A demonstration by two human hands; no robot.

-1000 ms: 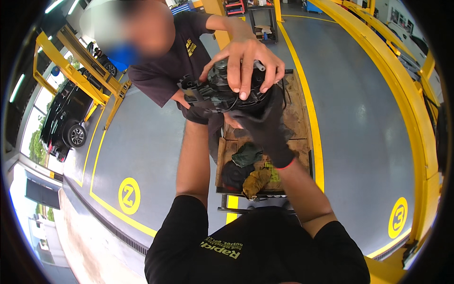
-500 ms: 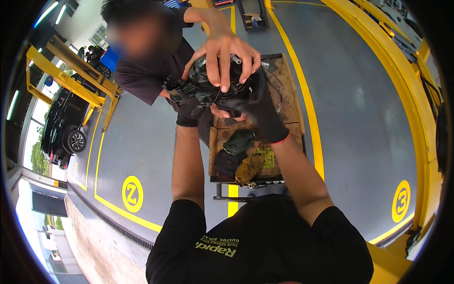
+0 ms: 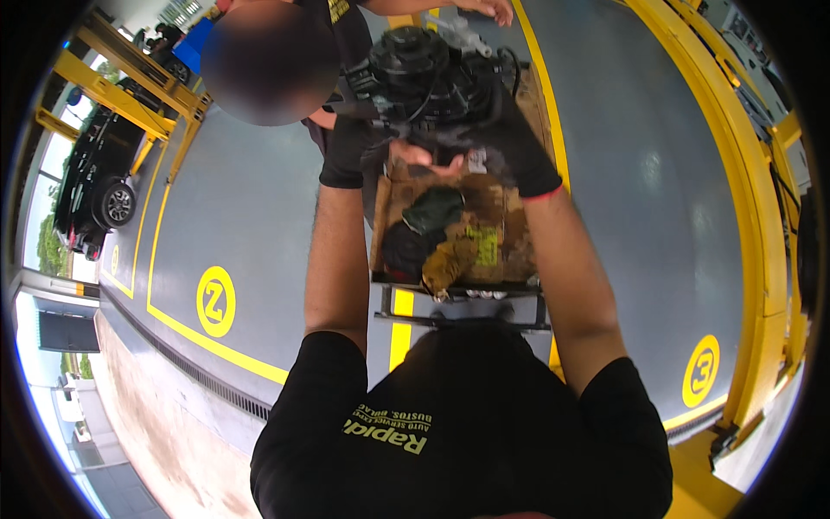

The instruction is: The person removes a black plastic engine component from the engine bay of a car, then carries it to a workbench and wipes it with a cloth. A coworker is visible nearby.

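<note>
A bulky black plastic housing (image 3: pixel 411 73) with a round stepped top and a thin cable is held up above a wooden-bedded cart. My left hand (image 3: pixel 353 151), in a black glove, grips its near left side. On its right side is my right hand (image 3: pixel 512 147), gloved in black with a red cuff edge; its fingers are partly hidden and blurred. A co-worker's bare fingers (image 3: pixel 428 160) show beneath the housing. The co-worker's other hand (image 3: pixel 493 10) is apart from it, beyond the housing on the far side.
On the cart bed (image 3: pixel 514 229) lie a dark green cloth (image 3: pixel 434 210), a black cloth (image 3: pixel 408 251) and a mustard-brown cloth (image 3: pixel 450 262). The co-worker (image 3: pixel 350 35) stands at far left. A yellow lift post (image 3: pixel 756 285) rises at right; a black car (image 3: pixel 99 164) stands at left.
The co-worker's upper hand has come off the top of the housing and swung away to the far right. The housing, still between my hands, appears higher in the view.
</note>
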